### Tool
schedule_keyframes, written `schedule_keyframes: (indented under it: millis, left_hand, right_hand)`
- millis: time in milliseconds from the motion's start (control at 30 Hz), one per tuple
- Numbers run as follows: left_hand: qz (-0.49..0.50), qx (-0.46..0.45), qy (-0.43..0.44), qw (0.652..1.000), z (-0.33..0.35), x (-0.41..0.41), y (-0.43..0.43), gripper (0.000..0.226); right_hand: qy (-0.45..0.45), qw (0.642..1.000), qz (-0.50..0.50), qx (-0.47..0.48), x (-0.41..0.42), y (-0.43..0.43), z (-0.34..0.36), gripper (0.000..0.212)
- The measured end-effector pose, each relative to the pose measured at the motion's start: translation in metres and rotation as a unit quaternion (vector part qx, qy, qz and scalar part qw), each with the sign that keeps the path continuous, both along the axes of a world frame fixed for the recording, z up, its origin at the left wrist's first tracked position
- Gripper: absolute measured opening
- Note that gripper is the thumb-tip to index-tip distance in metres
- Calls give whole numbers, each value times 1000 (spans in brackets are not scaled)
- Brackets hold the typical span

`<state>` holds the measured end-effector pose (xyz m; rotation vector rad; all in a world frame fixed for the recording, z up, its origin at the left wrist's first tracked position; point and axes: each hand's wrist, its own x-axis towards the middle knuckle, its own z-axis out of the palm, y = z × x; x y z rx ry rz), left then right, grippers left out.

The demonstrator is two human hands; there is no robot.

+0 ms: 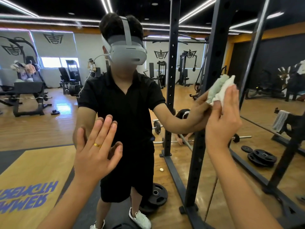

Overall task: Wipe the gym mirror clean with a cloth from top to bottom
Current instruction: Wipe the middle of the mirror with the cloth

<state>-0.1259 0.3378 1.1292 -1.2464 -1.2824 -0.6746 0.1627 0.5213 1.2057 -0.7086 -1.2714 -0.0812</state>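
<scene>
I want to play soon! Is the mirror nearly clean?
Not clear yet. No wiped patch stands out on the mirror, so nothing looks done. Right now the right hand presses the cloth against the glass at shoulder height while the left hand rests flat. Everything below the cloth is left.

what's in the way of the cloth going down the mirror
Nothing visible. The right hand presses the cloth on the mirror; the glass below is bare, and the left hand rests flat off to the side.
</scene>
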Motion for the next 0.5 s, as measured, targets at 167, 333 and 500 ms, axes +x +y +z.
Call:
schedule_keyframes:
  millis: [167, 333, 500]
  left_hand:
    - [-6, -12, -13, 1000, 1, 2, -4, 65]
    - [-28, -31, -22, 999, 6, 2, -7, 65]
    - [-34, -40, -30, 998, 8, 5, -8, 62]
  right_hand:
    - [-118, 984, 86, 99, -62, -50, -34, 45]
    - [-237, 960, -15, 149, -26, -17, -27, 46]
    - [-13, 1000, -5, 21, -49, -33, -16, 45]
